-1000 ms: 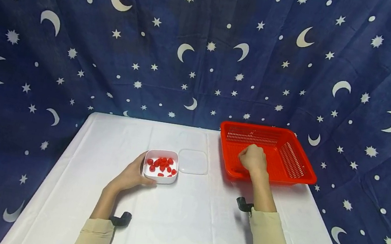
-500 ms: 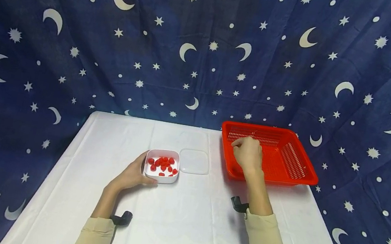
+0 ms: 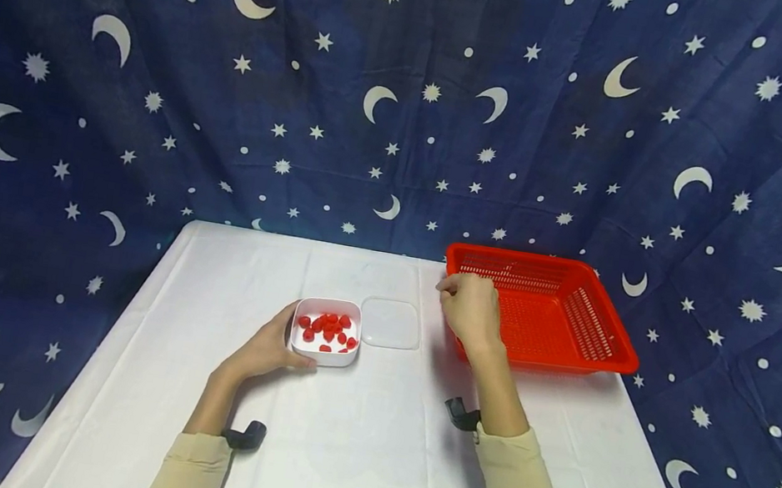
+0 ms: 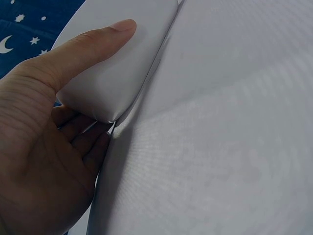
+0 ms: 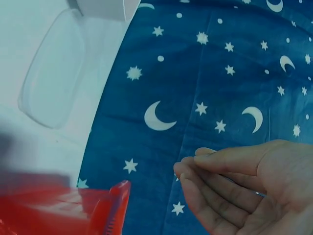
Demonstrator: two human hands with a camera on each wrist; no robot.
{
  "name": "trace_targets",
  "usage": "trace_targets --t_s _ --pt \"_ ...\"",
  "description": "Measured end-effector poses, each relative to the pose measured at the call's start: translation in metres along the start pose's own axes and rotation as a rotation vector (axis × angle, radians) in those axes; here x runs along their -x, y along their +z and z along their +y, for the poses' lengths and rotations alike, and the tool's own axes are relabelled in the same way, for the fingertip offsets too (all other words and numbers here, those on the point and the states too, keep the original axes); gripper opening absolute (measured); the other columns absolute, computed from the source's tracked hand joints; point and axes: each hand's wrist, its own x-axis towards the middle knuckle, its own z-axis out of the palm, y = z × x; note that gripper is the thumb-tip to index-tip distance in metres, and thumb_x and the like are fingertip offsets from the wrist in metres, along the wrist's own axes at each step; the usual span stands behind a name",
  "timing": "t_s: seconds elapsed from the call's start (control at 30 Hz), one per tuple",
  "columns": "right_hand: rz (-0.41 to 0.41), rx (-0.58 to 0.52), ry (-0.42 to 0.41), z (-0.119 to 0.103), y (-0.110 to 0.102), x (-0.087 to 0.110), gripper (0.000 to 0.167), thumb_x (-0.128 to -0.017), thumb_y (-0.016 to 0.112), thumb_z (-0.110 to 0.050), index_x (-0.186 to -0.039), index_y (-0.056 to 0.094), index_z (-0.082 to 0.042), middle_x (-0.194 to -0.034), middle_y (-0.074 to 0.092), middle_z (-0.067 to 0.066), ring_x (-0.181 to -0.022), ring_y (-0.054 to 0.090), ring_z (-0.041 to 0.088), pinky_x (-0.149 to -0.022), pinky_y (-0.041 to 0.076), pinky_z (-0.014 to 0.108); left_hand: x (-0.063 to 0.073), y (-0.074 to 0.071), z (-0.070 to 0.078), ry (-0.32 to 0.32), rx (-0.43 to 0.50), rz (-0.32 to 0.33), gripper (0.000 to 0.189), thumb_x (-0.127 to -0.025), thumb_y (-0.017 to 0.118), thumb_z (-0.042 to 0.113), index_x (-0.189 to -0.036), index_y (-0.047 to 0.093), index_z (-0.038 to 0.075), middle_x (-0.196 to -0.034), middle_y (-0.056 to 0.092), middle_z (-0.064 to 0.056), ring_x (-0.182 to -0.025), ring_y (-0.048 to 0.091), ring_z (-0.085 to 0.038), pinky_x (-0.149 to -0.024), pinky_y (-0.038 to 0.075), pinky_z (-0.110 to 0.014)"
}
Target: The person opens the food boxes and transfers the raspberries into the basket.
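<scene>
My left hand (image 3: 269,348) grips a small white plastic container (image 3: 336,360) at its left side, the thumb (image 4: 95,49) along the near wall and the fingers behind it. Several red raspberries (image 3: 329,325) lie inside. Beside the container, flat on the table, is a clear lid (image 3: 390,324). My right hand (image 3: 472,311) hovers over the left rim of a red plastic basket (image 3: 596,367). In the right wrist view its thumb and fingertips (image 5: 185,169) come together; I cannot tell whether anything small is between them.
A white cloth (image 3: 344,456) covers the table. Behind it and on both sides hangs a dark blue curtain (image 3: 320,208) with moons and stars. The basket stands at the back right corner, its rim raised above the cloth.
My right hand has moved left, from over the inside of the basket to its left rim. The left hand stays on the container.
</scene>
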Motion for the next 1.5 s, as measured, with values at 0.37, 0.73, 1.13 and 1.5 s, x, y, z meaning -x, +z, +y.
trace_targets --t_s 0.37,0.73,1.13,1.5 --pt "-0.065 -0.036 -0.096 -0.018 0.025 0.006 0.015 -0.091 0.071 -0.004 -0.096 0.085 -0.009 -0.086 0.08 0.005 -0.074 0.072 0.024 -0.067 0.062 0.036 0.0 -0.001 0.002 -0.009 0.004 -0.001 0.131 -0.064 0.099 0.041 -0.167 0.022 0.017 -0.169 0.032 -0.01 -0.158 0.023 -0.035 -0.122 0.024 -0.065" --pt "-0.136 0.005 -0.176 -0.043 0.051 0.016 0.012 -0.09 0.076 -0.007 -0.096 0.085 -0.012 -0.086 0.079 0.002 -0.077 0.071 0.019 -0.078 0.062 0.036 -0.001 0.0 -0.002 0.01 0.014 0.0 0.131 -0.063 0.1 0.041 -0.166 0.022 0.015 -0.169 0.032 -0.01 -0.157 0.025 -0.035 -0.122 0.026 -0.063" --pt "-0.231 0.017 -0.268 -0.063 0.089 0.028 0.012 -0.089 0.078 -0.007 -0.097 0.084 -0.013 -0.086 0.078 -0.003 -0.078 0.07 0.014 -0.073 0.059 0.033 0.0 -0.003 -0.004 0.097 0.089 -0.018 0.122 -0.065 0.101 0.031 -0.163 0.029 0.021 -0.163 0.04 -0.004 -0.15 0.037 -0.03 -0.121 0.031 -0.062" --pt "-0.277 0.084 -0.321 -0.075 0.114 0.034 0.01 -0.085 0.083 -0.012 -0.094 0.084 -0.015 -0.087 0.077 -0.005 -0.08 0.061 0.014 -0.068 0.054 0.028 -0.001 -0.003 -0.004 0.077 0.051 -0.014 0.125 -0.065 0.1 0.035 -0.165 0.026 0.015 -0.164 0.04 -0.008 -0.151 0.037 -0.033 -0.122 0.03 -0.062"
